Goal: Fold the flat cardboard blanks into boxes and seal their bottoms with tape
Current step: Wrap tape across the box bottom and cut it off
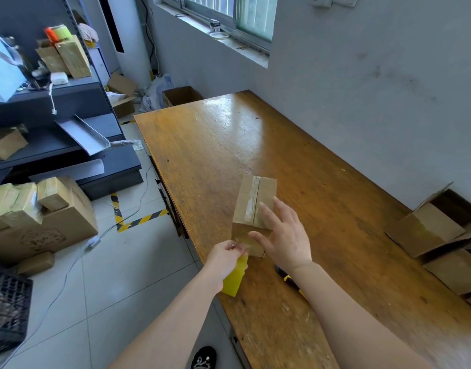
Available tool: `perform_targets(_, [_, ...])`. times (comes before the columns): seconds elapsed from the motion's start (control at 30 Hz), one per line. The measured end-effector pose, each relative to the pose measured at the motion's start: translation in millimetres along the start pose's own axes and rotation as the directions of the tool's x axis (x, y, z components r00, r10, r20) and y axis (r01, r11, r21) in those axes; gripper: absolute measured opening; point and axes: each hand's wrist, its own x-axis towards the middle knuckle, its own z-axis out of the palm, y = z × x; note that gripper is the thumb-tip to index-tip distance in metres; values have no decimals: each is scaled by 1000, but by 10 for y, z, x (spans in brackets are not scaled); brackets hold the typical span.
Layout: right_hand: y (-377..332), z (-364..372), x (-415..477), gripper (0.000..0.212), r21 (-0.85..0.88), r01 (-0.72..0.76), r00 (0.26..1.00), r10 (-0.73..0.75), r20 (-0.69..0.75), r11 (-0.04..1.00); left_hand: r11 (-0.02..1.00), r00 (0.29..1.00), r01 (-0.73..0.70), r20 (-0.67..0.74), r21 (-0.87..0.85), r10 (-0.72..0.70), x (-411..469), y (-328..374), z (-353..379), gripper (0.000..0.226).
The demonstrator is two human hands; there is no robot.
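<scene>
Cardboard box [255,206] stands on the wooden table [229,145], lower centre of frame, near the table's left edge. Flaps closed on its upward face. A clear tape strip [251,198] runs along the centre seam and turns down over the near face. Left hand [226,255]: fingers curled, thumb and forefinger pinched together on the near end of the tape strip, low on the box's near face. A yellow tape roll [235,278] sits directly under this hand at the table edge; cannot tell whether the lower fingers hold it. Right hand [285,235]: fingers straight and spread, palm down, lying over the box's near right corner, holding nothing; thumb lies across the near face beside the left hand. A black-and-yellow tool [283,272] lies on the table, partly hidden by the right forearm. Folded boxes [426,227], one with open flaps, sit against the wall at the right edge of frame. Left of frame: dark shelving [69,102] and stacked cartons [42,219] on the tiled floor [127,275].
</scene>
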Motion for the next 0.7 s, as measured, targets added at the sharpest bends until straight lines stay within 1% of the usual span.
perform_targets(0.07, [-9, 44, 85, 70, -4, -19, 992, 19, 128, 1000, 1000, 1000, -2, 14, -17, 3, -31, 20, -18, 18])
perform_targets(0.1, [-6, 59, 98, 70, 8, -26, 989, 24, 146, 1000, 1000, 1000, -2, 19, -16, 2, -43, 28, -29, 18])
perform_targets(0.2, [-31, 92, 124, 70, 36, 3, 993, -7, 114, 999, 1000, 999, -6, 31, -7, 6, -59, 41, -67, 18])
perform_targets(0.3, [-69, 100, 156, 69, 15, -2, 990, 0, 138, 1000, 1000, 999, -1, 43, -17, 2, -73, 54, -98, 16])
perform_targets(0.4, [-70, 75, 164, 75, -36, 9, 985, -3, 172, 999, 1000, 999, 6, 53, -10, -5, -97, 88, -134, 16])
perform_targets(0.47, [-92, 68, 167, 78, -35, -10, 986, 15, 163, 999, 1000, 998, -7, 68, 7, 6, -110, 122, -152, 18])
perform_targets(0.53, [-147, 81, 203, 76, 1, -68, 992, 68, 107, 998, 1000, 997, -17, 70, 18, 16, -142, 168, -176, 20])
perform_targets(0.6, [-204, 101, 227, 73, -41, -97, 991, 100, 88, 994, 999, 997, -19, 77, 33, 16, -157, 195, -206, 20])
perform_targets(0.7, [-241, 119, 227, 73, -128, -81, 991, 93, 94, 989, 999, 994, -26, 105, 37, 22, -198, 249, -263, 21])
